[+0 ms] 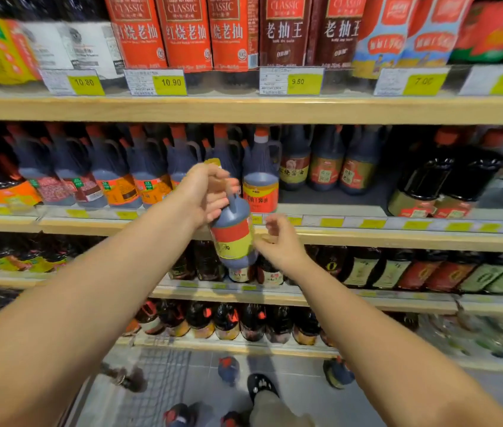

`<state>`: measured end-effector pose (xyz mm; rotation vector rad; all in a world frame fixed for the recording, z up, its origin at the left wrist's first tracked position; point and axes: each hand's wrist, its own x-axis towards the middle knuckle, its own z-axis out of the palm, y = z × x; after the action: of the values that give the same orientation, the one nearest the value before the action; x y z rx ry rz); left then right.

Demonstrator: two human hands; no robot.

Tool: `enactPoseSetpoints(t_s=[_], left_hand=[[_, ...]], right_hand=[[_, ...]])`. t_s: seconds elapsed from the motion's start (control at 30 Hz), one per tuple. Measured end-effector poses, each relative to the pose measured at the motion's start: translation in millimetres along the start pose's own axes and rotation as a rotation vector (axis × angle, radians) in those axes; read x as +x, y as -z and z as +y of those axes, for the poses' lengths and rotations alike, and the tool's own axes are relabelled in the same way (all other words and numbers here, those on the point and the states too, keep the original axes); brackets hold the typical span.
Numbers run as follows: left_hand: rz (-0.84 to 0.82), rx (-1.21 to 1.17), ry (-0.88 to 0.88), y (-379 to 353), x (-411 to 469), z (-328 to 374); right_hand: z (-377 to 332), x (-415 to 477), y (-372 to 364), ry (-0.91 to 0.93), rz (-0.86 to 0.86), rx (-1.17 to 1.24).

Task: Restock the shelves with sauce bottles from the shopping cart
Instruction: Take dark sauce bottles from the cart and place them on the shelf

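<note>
- The left hand (210, 192) grips the sauce bottle (233, 235) high up, with the fingers clamped round its neck and handle. The yellow cap shows just above the knuckles.
- The bottle hangs tilted in the air, with its base swung toward the near side. It is in front of the edge of the middle shelf (367, 238) and not yet resting on it.
- The right hand (277, 238) is just right of the bottle's red and yellow label. Its fingers are loosely curled, apart, and closed on nothing. Whether the thumb touches the label cannot be told.
- A matching bottle (261, 180) with the same label stands upright on that shelf, just beyond the held one. Bare shelf shows to its right, in front of bottles set farther back.
- Progress, as a judgement: the shelves look largely filled, so much of the restocking seems done. This bottle is mid-placement and probably belongs beside its twin.
- What is left: near the bottom of the view the wire mesh of the shopping cart (157, 374) shows, with several more dark bottles (228, 368) close by. Whether they lie in the cart or on the floor is unclear, but they suggest more trips remain.
</note>
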<state>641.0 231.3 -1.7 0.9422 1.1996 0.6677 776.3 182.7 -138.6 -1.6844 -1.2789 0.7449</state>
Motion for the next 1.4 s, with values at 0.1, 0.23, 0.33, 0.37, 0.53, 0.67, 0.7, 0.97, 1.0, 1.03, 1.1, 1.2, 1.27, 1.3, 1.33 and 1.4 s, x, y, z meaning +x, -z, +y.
enactPoseSetpoints(t_s=[0.1, 0.23, 0.33, 0.37, 0.53, 0.67, 0.7, 0.97, 1.0, 1.03, 1.1, 1.2, 1.27, 1.3, 1.33, 1.4], left_hand=[[-0.062, -0.103, 0.044, -8, -17, 3], [-0.175, -0.193, 0.092, -29, -40, -2], [-0.268, -0.234, 0.118, -41, -47, -6], [-0.297, -0.218, 0.126, -43, -48, -8], [-0.361, 0.138, 0.125, -30, -35, -11], [-0.18, 0.305, 0.051, -9, 5, -20], [-0.116, 0.329, 0.009, -6, 16, -24], [0.054, 1.189, -0.379, -1, 117, -68], [0.042, 1.268, -0.402, -1, 123, -71], [0.037, 1.337, -0.42, 0, 131, -75], [0.054, 1.439, -0.455, -1, 140, -79], [0.084, 1.493, -0.525, -1, 145, -82], [0.078, 1.476, -0.55, 3, 149, -82], [0.071, 1.467, -0.558, 4, 150, -82], [0.067, 1.466, -0.561, 5, 151, -81], [0.066, 1.462, -0.568, 6, 152, -81]], right_hand=[[-14, -25, -15, 0.003, 0.074, -0.199], [-27, -43, -21, -0.14, 0.225, -0.309], [-23, -43, -18, -0.166, 0.343, -0.258], [-19, -42, -15, -0.151, 0.353, -0.247], [1, -34, 9, -0.04, 0.377, -0.216], [16, -16, 33, -0.06, 0.453, -0.033], [18, -10, 41, -0.053, 0.467, -0.001], [25, 64, 87, 0.102, 0.455, 0.048], [27, 71, 89, 0.1, 0.442, 0.032], [28, 77, 90, 0.085, 0.429, 0.011], [32, 89, 89, 0.04, 0.394, -0.015], [38, 100, 82, -0.042, 0.328, 0.004], [41, 105, 79, -0.078, 0.298, 0.02], [42, 107, 78, -0.09, 0.286, 0.014], [44, 110, 77, -0.102, 0.277, 0.007], [46, 115, 78, -0.135, 0.255, -0.024]])
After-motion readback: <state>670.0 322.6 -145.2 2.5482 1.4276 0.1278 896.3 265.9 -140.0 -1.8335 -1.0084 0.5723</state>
